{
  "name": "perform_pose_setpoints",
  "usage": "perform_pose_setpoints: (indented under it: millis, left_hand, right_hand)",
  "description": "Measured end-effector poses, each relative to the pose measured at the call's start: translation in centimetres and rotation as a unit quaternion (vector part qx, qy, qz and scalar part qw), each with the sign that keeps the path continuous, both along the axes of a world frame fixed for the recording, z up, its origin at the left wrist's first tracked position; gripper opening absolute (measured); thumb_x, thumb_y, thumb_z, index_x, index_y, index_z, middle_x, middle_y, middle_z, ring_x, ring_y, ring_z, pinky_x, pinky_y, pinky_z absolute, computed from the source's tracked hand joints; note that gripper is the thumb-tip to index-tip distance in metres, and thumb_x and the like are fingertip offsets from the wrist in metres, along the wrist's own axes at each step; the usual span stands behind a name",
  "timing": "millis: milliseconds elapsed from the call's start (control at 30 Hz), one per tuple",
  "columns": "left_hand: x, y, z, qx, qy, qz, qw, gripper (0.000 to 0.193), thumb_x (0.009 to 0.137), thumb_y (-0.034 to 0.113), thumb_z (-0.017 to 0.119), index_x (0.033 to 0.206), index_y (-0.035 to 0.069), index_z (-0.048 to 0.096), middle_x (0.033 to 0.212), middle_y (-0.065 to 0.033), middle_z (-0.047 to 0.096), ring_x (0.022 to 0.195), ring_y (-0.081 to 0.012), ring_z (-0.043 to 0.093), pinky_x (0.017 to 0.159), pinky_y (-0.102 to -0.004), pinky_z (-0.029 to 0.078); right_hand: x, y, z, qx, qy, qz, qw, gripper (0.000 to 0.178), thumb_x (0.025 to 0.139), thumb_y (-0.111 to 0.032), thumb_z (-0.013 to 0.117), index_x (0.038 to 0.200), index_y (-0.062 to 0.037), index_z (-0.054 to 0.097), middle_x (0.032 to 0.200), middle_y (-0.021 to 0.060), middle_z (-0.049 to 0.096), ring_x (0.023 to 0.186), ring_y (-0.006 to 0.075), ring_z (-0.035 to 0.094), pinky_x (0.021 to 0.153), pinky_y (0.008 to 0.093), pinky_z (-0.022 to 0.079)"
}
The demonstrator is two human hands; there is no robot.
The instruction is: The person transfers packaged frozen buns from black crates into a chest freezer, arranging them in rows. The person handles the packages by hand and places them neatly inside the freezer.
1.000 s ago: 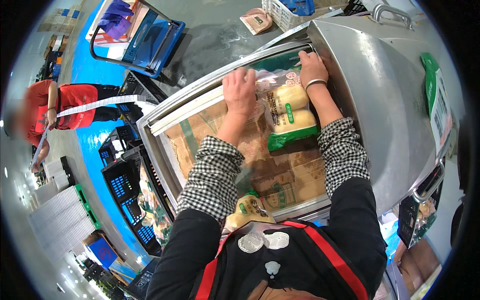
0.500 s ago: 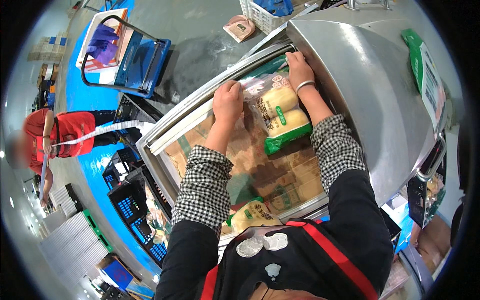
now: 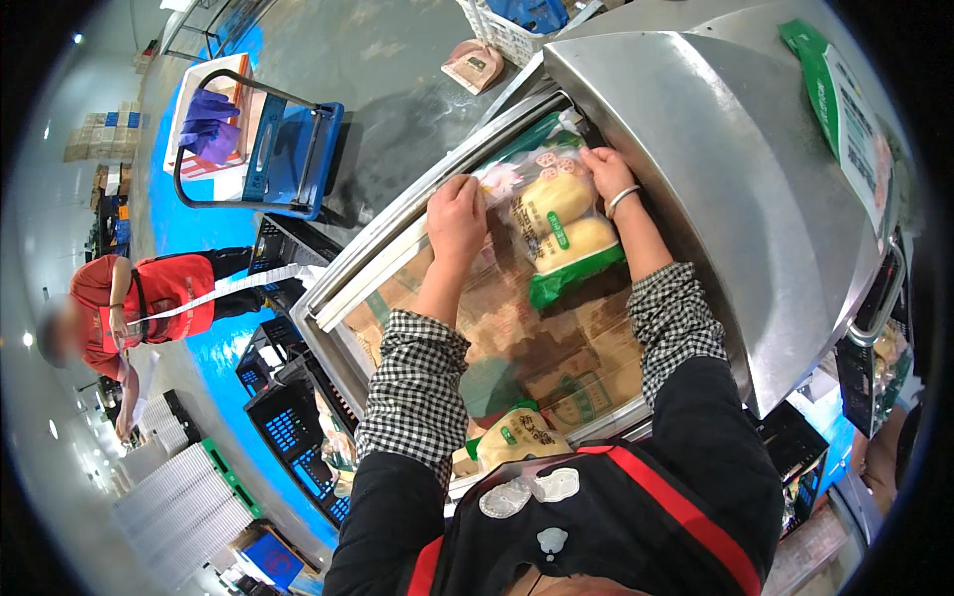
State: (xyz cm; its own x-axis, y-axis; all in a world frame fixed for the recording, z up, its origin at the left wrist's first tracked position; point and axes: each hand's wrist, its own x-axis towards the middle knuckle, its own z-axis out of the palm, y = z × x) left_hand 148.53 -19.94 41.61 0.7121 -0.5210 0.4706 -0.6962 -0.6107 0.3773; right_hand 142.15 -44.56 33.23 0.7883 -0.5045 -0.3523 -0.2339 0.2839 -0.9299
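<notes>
A clear plastic bag of pale yellow, rounded pieces that look like lotus root [image 3: 564, 223] lies in the open metal chamber [image 3: 730, 323], its green end toward me. My left hand [image 3: 457, 221] is closed, fingers curled at the left edge of the bag's clear top film. My right hand [image 3: 608, 177] pinches the film at the bag's upper right. Under the bag are brown cardboard sheets [image 3: 556, 348] with green print. A second bag of the same kind [image 3: 517, 437] sits at the near edge, partly hidden by my apron.
The big rounded steel lid [image 3: 715, 129] stands on the right. Black crates [image 3: 293, 427] are stacked left of the chamber. Beyond is a blue trolley [image 3: 288, 159] carrying a box and purple gloves [image 3: 209, 127]. A person in red [image 3: 149, 303] holds a paper strip at far left.
My right hand has moved back from the chamber's far corner, closer to the bag's pieces. My left hand stays at the film's left edge. The view has shifted a little.
</notes>
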Motion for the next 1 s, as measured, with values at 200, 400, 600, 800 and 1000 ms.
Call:
perform_pose_setpoints:
  millis: [200,400,600,800,1000]
  left_hand:
    - [0.3,-0.8,-0.2,0.006,0.001,-0.005,1.0,0.015,0.081,0.01,0.061,0.093,0.002,0.065,0.094,-0.0092,0.063,0.087,-0.0285,0.06,0.077,-0.038,0.045]
    - [0.5,-0.7,-0.5,-0.005,0.009,-0.005,1.0,0.016,0.082,0.011,0.061,0.094,0.002,0.066,0.095,-0.0093,0.063,0.088,-0.029,0.059,0.077,-0.038,0.046]
    - [1.0,0.0,-1.2,-0.03,0.068,0.014,0.997,0.017,0.082,0.014,0.061,0.094,0.002,0.066,0.096,-0.0117,0.065,0.088,-0.0312,0.06,0.078,-0.0404,0.046]
    - [0.1,7.4,-0.2,-0.012,0.042,0.111,0.993,0.024,0.08,0.014,0.061,0.101,0.003,0.065,0.103,-0.0168,0.063,0.096,-0.0364,0.058,0.083,-0.0426,0.046]
    - [-15.2,23.2,5.1,0.101,0.013,0.107,0.989,0.024,0.075,0.01,0.063,0.098,0.007,0.062,0.096,-0.0136,0.062,0.085,-0.0331,0.058,0.074,-0.0425,0.047]
  right_hand:
    - [0.5,0.0,0.2,0.036,0.027,-0.042,0.998,0.022,0.09,-0.029,0.056,0.086,-0.0072,0.056,0.078,-0.0001,0.054,0.074,0.0109,0.046,0.072,0.0257,0.04]
    - [0.6,-0.2,0.4,-0.021,0.038,-0.025,0.999,0.026,0.092,-0.029,0.054,0.086,-0.0036,0.056,0.079,0.0022,0.056,0.074,0.0124,0.048,0.071,0.0275,0.043]
    - [-1.0,-1.3,-1.6,-0.089,0.0,0.035,0.995,0.041,0.091,-0.035,0.055,0.11,0.0016,0.055,0.095,0.0109,0.062,0.09,0.0202,0.056,0.084,0.0303,0.044]
    - [-9.7,4.8,9.1,-0.468,-0.022,0.084,0.879,0.05,0.087,-0.026,0.061,0.127,-0.0011,0.047,0.128,0.0216,0.047,0.119,0.0349,0.045,0.101,0.0412,0.036]
    - [-22.1,9.2,11.7,-0.432,-0.081,0.412,0.798,0.031,0.082,-0.011,0.062,0.111,-0.0021,0.058,0.108,0.016,0.059,0.104,0.0325,0.055,0.09,0.0389,0.044]
